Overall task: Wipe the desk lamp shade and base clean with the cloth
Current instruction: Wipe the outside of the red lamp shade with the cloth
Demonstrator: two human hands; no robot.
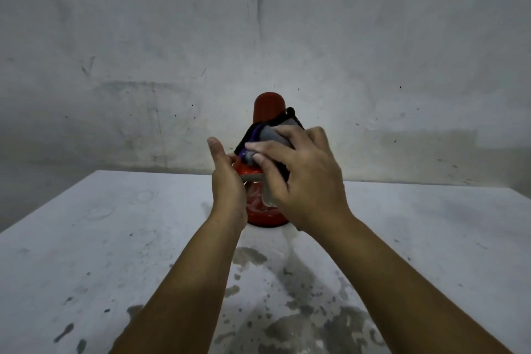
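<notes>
The right hand (301, 178) and the cloth (270, 135) cover most of the lamp shade (268, 108), leaving only its red rounded top and a strip of rim in sight. The left hand (227, 178) hides the shade's left side, and its fingers lie out of view behind the palm, so how they sit there cannot be told. The base (264, 217) shows only as a red arc between the wrists. The stem cannot be seen. The cloth's full size is unclear, bunched under the right fingers. Both forearms run off the bottom edge, and the desk (86, 253) is cut at left, right and bottom.
</notes>
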